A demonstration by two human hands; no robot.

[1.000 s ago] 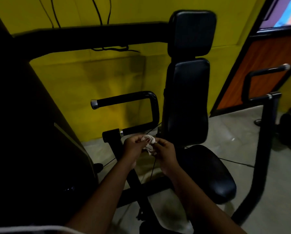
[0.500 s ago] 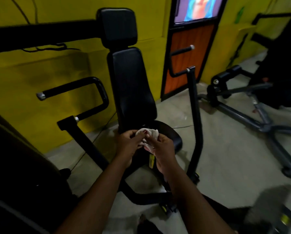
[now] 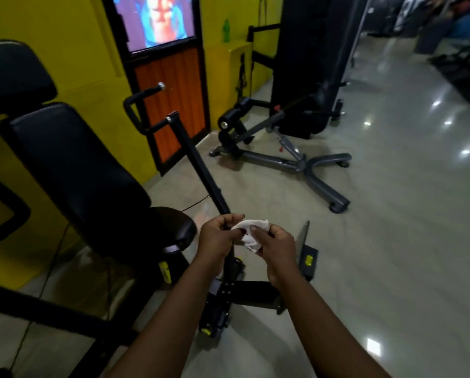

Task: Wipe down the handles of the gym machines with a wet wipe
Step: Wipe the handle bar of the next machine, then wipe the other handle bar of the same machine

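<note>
A crumpled white wet wipe (image 3: 251, 232) is held between both hands at the centre of the head view. My left hand (image 3: 217, 238) pinches its left side and my right hand (image 3: 277, 245) pinches its right side. Behind the hands rises the black arm of a seated gym machine, ending in a curved black handle (image 3: 144, 99) with a silver end cap at upper left. The machine's black seat (image 3: 171, 227) and back pad (image 3: 73, 162) stand to the left. Neither hand touches a handle.
A grey-framed bench with black roller pads (image 3: 283, 156) stands on the pale floor at centre right. A tall black machine (image 3: 310, 64) is behind it. An orange door with a picture panel (image 3: 171, 105) sits in the yellow wall. A green bottle (image 3: 226, 30) stands on a yellow ledge.
The view has swung right, so the seat and left handle slid toward the left edge and the bench came in. Both hands kept the wipe between them and worked it.
</note>
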